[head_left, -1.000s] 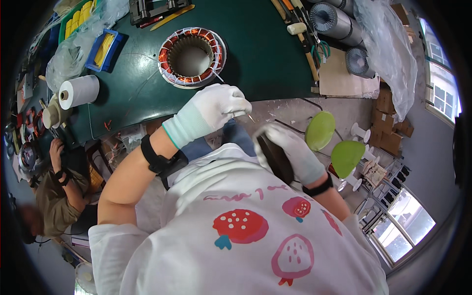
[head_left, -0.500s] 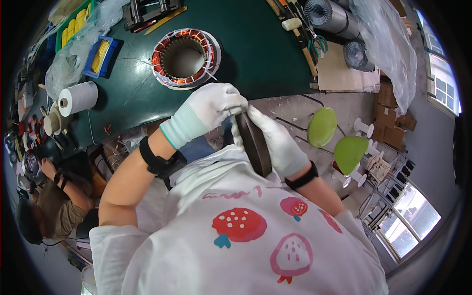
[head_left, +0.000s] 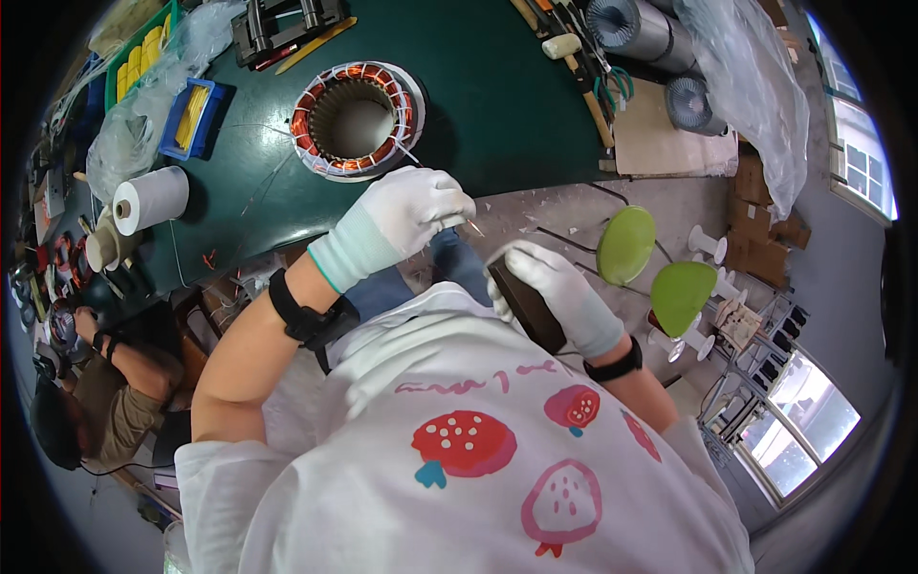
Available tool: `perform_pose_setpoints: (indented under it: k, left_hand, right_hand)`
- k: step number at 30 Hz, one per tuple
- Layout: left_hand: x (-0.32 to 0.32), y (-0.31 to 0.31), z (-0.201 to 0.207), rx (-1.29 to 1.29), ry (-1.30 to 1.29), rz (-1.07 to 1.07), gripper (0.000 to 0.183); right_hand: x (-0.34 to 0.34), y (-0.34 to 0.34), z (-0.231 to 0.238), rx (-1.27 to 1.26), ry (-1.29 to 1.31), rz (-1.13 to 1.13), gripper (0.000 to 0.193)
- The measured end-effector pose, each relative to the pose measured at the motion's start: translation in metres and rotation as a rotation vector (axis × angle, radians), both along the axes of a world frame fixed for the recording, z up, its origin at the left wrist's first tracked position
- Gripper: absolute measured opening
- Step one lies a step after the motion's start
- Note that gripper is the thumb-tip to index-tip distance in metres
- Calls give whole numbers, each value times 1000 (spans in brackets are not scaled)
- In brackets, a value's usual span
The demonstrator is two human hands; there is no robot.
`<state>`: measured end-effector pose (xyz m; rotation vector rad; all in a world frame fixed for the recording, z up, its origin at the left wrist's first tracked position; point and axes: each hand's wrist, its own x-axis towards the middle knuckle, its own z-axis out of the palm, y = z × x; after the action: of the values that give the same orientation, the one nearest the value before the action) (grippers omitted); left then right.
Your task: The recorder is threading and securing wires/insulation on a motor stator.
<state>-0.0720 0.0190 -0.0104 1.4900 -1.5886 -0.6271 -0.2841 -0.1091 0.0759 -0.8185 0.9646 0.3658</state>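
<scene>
On the green bench stands a motor stator [head_left: 299, 127], its copper windings laced with white cord round a slotted core. From its near side a white-sleeved lead [head_left: 408, 154] runs to my left hand [head_left: 413, 206], gloved in white, whose fingers are closed on it. A bare copper wire end [head_left: 475, 229] pokes out past those fingertips. My right hand [head_left: 555, 287], also gloved, is wrapped round a dark brown, block-shaped tool [head_left: 532, 311] close to my shirt. A gap separates the tool from the wire end. The tool's far side is hidden by the glove.
A blue bin [head_left: 194, 120] of yellow strips and a white cord spool [head_left: 151, 199] stand on the left. Hand tools, a mallet [head_left: 561, 47] and metal cores [head_left: 695, 105] lie at right. Green stools [head_left: 626, 245] stand beyond the bench. Another person [head_left: 124, 383] works at far left.
My right hand and the dark tool have moved away to the right and down, apart from my left hand. The copper wire end now shows at my left fingertips.
</scene>
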Motion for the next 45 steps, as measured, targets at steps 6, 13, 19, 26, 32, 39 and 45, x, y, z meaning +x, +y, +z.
perform_pose_setpoints:
  k: [6, 13, 19, 26, 32, 39, 45]
  left_hand:
    - [1, -7, 5, 45, 44, -25, 18]
    - [-4, -9, 6, 41, -13, -17, 16]
    - [-5, -5, 8, 48, -17, 11, 11]
    - [-6, -9, 5, 62, 22, 18, 7]
    - [-10, -7, 6, 16, 43, 18, 7]
    - [-5, -8, 5, 31, -29, -17, 12]
    - [-6, -10, 1, 35, -13, -18, 10]
  right_hand:
    - [27, 8, -7, -910, -165, 453, 24]
    - [23, 11, -3, -1133, -223, 460, 21]
    - [-2, -1, 3, -1090, -260, 553, 21]
    - [22, 6, -10, -1161, -253, 494, 18]
    - [23, 9, 6, -841, -87, 401, 27]
    - [-3, -7, -12, -905, -220, 478, 28]
    - [19, 4, -9, -360, -75, 123, 30]
